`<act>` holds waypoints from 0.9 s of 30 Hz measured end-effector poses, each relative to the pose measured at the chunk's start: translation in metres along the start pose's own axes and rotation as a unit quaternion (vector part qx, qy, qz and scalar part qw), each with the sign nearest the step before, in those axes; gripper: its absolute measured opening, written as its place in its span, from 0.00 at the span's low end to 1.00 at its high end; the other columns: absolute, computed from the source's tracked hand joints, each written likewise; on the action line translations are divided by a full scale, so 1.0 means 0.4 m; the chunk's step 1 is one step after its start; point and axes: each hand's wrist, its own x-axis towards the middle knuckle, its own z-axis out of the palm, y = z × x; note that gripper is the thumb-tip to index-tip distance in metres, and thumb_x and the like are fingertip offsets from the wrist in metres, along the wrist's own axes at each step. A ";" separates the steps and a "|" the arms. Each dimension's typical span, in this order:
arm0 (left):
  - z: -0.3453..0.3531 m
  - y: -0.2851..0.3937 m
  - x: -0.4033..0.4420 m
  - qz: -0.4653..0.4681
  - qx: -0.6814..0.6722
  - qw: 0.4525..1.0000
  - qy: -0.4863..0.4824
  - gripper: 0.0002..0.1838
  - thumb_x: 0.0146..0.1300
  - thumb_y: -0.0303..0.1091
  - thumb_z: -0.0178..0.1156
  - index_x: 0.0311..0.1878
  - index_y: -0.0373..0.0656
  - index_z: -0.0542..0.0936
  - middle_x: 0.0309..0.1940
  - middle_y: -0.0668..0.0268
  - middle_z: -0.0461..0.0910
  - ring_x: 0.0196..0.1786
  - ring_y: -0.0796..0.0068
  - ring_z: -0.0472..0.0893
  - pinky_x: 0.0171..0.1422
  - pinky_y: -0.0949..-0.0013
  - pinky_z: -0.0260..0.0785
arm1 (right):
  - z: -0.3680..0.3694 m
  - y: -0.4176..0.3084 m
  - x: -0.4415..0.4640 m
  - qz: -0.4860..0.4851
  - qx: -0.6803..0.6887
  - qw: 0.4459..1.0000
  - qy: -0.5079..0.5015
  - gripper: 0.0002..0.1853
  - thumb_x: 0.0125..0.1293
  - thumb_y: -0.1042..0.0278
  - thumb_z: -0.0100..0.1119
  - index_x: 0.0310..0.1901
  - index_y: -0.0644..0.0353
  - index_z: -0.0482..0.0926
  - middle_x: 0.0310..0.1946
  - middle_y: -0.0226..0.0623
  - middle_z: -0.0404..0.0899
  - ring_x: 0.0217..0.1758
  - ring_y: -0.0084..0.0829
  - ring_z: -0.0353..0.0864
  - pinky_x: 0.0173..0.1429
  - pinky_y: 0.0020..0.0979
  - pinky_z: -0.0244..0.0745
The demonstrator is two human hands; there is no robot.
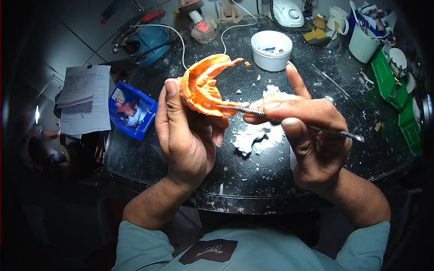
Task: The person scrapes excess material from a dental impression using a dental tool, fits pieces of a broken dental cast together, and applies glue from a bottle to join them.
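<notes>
An orange, curved, trough-shaped piece (203, 86) is held up above the dark table by my left hand (185, 131), the thumb against its left edge and the fingers partly hidden behind it. My right hand (312, 131) grips a thin metal tool (289, 122) like a pen, with the index finger and thumb along the shaft and one finger raised. The tool's tip touches or nearly touches the lower right arm of the orange piece. Below and behind the hands, white crumbled material (257, 137) lies on the table.
A white bowl (272, 61) stands at the back. At left are a blue tray (144, 124) and papers (86, 99). Another metal tool (337, 86), green trays (386, 79) and a tool-filled basket (363, 45) are at right. A person (49, 151) sits far left.
</notes>
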 end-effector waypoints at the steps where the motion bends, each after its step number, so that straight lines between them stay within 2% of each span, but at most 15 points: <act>1: 0.001 0.001 0.001 -0.006 -0.014 1.000 0.003 0.22 0.78 0.53 0.39 0.49 0.43 0.72 0.28 0.63 0.81 0.21 0.77 0.81 0.16 0.79 0.65 | 0.001 0.001 0.001 0.000 0.004 1.000 0.000 0.10 0.74 0.69 0.51 0.45 0.68 0.78 0.38 0.46 0.84 0.48 0.39 0.86 0.76 0.57 0.52; 7: -0.013 -0.002 0.007 -0.028 -0.059 0.998 -0.026 0.22 0.78 0.53 0.38 0.51 0.43 0.72 0.28 0.63 0.81 0.22 0.75 0.83 0.15 0.77 0.68 | 0.005 -0.007 -0.001 0.031 0.031 0.999 0.009 0.10 0.75 0.68 0.50 0.46 0.66 0.77 0.36 0.45 0.85 0.46 0.36 0.86 0.78 0.56 0.48; 12: 0.007 0.005 0.003 -0.009 -0.023 0.999 -0.023 0.22 0.79 0.51 0.36 0.50 0.41 0.71 0.31 0.61 0.80 0.23 0.75 0.81 0.16 0.76 0.68 | -0.023 -0.029 0.025 -0.020 -0.070 0.997 -0.036 0.11 0.75 0.64 0.49 0.45 0.64 0.76 0.34 0.43 0.85 0.43 0.35 0.87 0.78 0.56 0.47; 15: 0.032 0.008 -0.003 0.026 0.021 0.999 0.028 0.22 0.79 0.48 0.39 0.51 0.37 0.73 0.30 0.62 0.77 0.23 0.79 0.76 0.27 0.77 0.72 | -0.030 -0.047 0.034 -0.042 -0.124 0.989 -0.064 0.10 0.75 0.64 0.50 0.46 0.62 0.75 0.34 0.40 0.85 0.43 0.34 0.87 0.78 0.58 0.46; 17: 0.018 -0.002 0.006 0.118 0.106 0.987 -0.009 0.20 0.79 0.46 0.38 0.50 0.37 0.71 0.32 0.60 0.78 0.25 0.76 0.78 0.24 0.77 0.71 | -0.027 -0.060 0.040 -0.066 -0.177 0.978 -0.084 0.08 0.73 0.67 0.53 0.47 0.60 0.75 0.34 0.39 0.84 0.42 0.34 0.87 0.77 0.60 0.48; 19: 0.016 -0.005 0.007 0.152 0.144 0.978 -0.012 0.19 0.79 0.44 0.39 0.49 0.36 0.70 0.33 0.59 0.79 0.26 0.76 0.79 0.24 0.77 0.71 | -0.020 -0.067 0.039 -0.074 -0.197 0.974 -0.086 0.07 0.71 0.70 0.55 0.48 0.59 0.75 0.34 0.37 0.84 0.42 0.34 0.86 0.76 0.61 0.50; 22: 0.032 -0.003 0.004 0.163 0.143 0.976 0.009 0.19 0.79 0.44 0.39 0.50 0.35 0.70 0.34 0.58 0.79 0.27 0.76 0.80 0.24 0.76 0.71 | -0.022 -0.049 0.037 -0.080 -0.177 0.978 -0.083 0.07 0.71 0.72 0.55 0.48 0.60 0.76 0.35 0.38 0.85 0.44 0.36 0.86 0.75 0.60 0.52; 26: 0.008 -0.003 0.002 0.120 0.115 0.985 -0.045 0.20 0.79 0.45 0.39 0.48 0.35 0.71 0.31 0.59 0.79 0.26 0.76 0.80 0.23 0.77 0.71 | -0.021 -0.013 0.021 -0.045 -0.077 0.995 -0.044 0.07 0.72 0.73 0.54 0.48 0.63 0.77 0.38 0.41 0.85 0.46 0.37 0.86 0.74 0.58 0.57; 27: 0.024 0.003 -0.002 0.103 0.104 0.989 -0.009 0.21 0.79 0.46 0.39 0.47 0.36 0.71 0.30 0.60 0.79 0.24 0.76 0.80 0.22 0.77 0.70 | -0.018 -0.001 0.015 -0.045 -0.055 0.997 -0.033 0.08 0.72 0.74 0.54 0.48 0.64 0.77 0.38 0.42 0.85 0.46 0.37 0.86 0.74 0.57 0.58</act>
